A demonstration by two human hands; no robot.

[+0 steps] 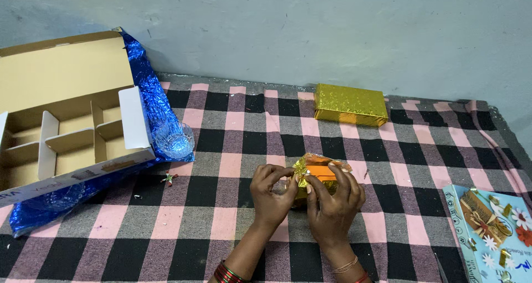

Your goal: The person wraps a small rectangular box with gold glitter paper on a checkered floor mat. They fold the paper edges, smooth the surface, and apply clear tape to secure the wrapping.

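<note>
Snugly between both hands (pixel 302 191) — gold-wrapped box (pixel 317 171).

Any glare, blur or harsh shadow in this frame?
Head view: light is soft and even, with faint shadows; glints sparkle on the gold wrapped box and blue foil; both hands and the small gold-wrapped box look sharp.

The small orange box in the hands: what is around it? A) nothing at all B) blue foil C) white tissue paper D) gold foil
D: the small orange box is partly covered in crinkled gold foil, which the left hand and right hand are pinching at its top.
</note>
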